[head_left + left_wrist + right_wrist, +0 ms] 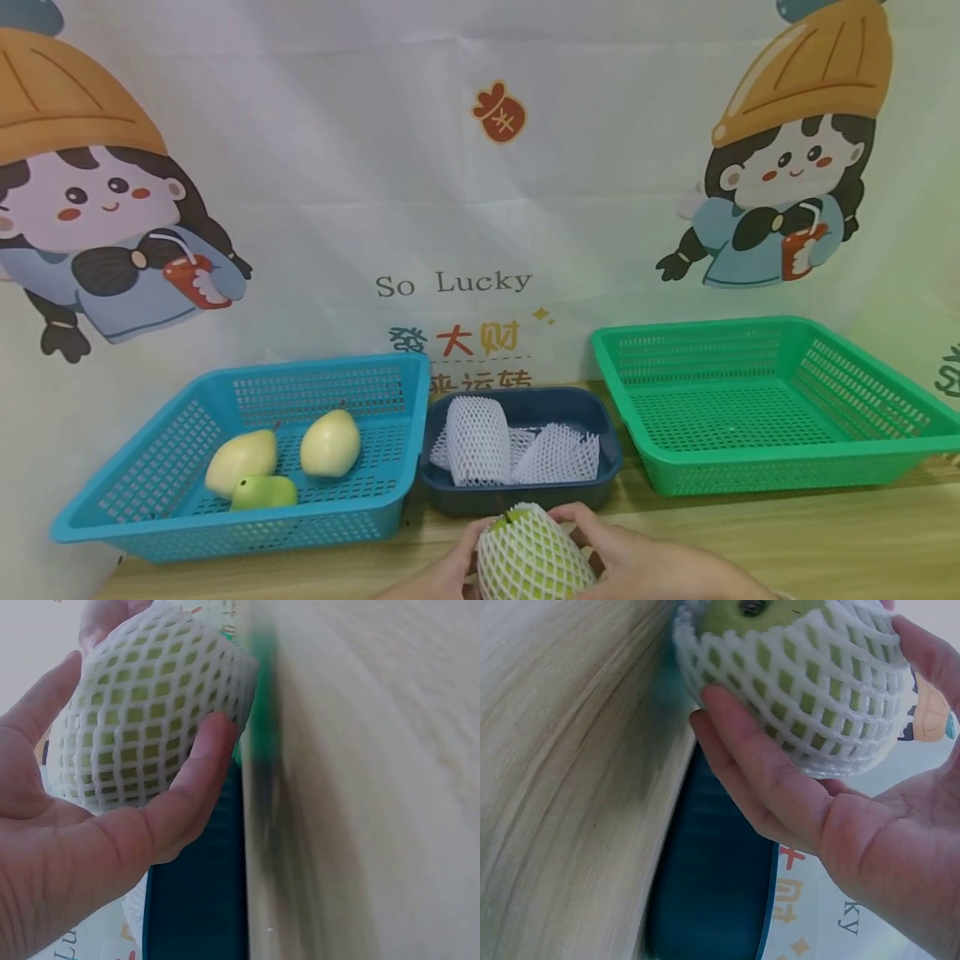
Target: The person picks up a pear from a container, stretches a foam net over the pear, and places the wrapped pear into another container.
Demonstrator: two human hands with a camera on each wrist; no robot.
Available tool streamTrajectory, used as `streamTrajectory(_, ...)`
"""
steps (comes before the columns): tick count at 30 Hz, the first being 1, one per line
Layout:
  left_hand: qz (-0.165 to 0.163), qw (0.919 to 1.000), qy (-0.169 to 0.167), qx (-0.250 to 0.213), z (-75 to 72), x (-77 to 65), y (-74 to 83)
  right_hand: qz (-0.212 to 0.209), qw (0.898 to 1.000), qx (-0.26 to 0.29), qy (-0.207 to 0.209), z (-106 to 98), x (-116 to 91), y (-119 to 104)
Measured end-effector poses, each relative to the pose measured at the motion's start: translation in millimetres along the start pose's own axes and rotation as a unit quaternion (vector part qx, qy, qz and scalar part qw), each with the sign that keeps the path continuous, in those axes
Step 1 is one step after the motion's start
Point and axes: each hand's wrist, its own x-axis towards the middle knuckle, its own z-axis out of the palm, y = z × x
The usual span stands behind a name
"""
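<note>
A green pear (536, 562) in a white foam net sleeve (142, 712) is held between both hands, low in the middle of the head view. Its stem end pokes out at the top of the net. My left hand (455, 568) grips it from the left, thumb and fingers spread around the net. From the other side my right hand (637, 557) holds it, with fingers (757, 754) curved along the net in the right wrist view. Just behind them is a dark blue tray (517, 498) with several white foam net sleeves (477, 442).
On the left stands a blue basket (255, 542) with two pale yellow pears (330, 443) and a green pear (264, 492). A green basket (795, 454) stands at the right. Behind them hangs a printed cloth (360, 150); everything rests on a wooden table (720, 521).
</note>
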Motion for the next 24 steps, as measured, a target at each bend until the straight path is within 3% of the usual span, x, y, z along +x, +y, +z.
streamTrajectory(2,0.056,0.9976,-0.016,0.038,18.0,-20.6,34.0,0.013,1.0,0.006,0.019,1,0,-2)
streamTrajectory(5,0.003,0.9983,0.051,0.026,43.7,-36.5,76.5,0.031,0.998,0.028,0.05,2,-1,-6)
streamTrajectory(8,-0.035,0.9941,0.1,0.024,60.0,-44.4,101.7,0.034,0.996,0.055,0.066,1,-1,-10)
streamTrajectory(11,-0.022,0.9942,0.104,0.01,67.8,-49.2,111.5,0.006,0.995,0.049,0.081,2,0,-11)
streamTrajectory(16,0.013,0.9956,0.081,-0.045,70.1,-50.4,110.7,-0.034,0.993,0.025,0.113,3,2,-10)
streamTrajectory(24,0.028,0.9948,0.07,-0.068,71.7,-51.6,111.0,-0.043,0.991,0.034,0.126,4,4,-9)
